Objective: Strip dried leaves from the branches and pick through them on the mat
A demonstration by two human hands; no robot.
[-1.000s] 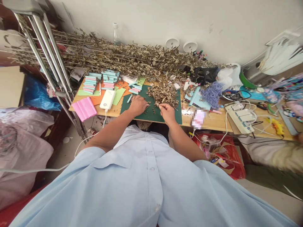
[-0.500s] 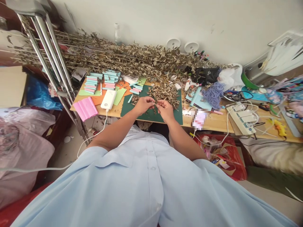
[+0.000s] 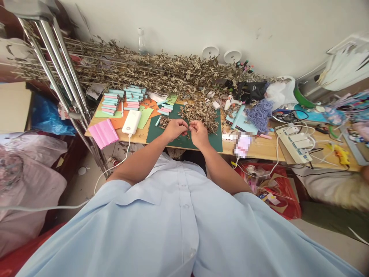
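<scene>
Over the green cutting mat (image 3: 207, 144), my left hand (image 3: 175, 129) and my right hand (image 3: 198, 132) meet fingertip to fingertip. Both are closed in a pinch; whatever lies between the fingers is too small to make out. Just beyond them a heap of dried leaves (image 3: 200, 113) covers part of the mat. A few more crumbled leaves (image 3: 164, 123) lie beside my left hand. Short blue and pink paper rolls (image 3: 165, 110) rest at the mat's upper left.
Stacked paper rolls (image 3: 110, 104), a white power bank (image 3: 132, 122) and pink paper (image 3: 103, 133) sit left. Dried stems (image 3: 129, 65) line the wall. Purple yarn (image 3: 259, 115), a glue gun (image 3: 231, 102), a blurred phone (image 3: 243, 145) and a power strip (image 3: 294, 144) are right.
My hands stay over the mat, with my right fingers shifted slightly. At the far right, a person's pale sleeve has moved.
</scene>
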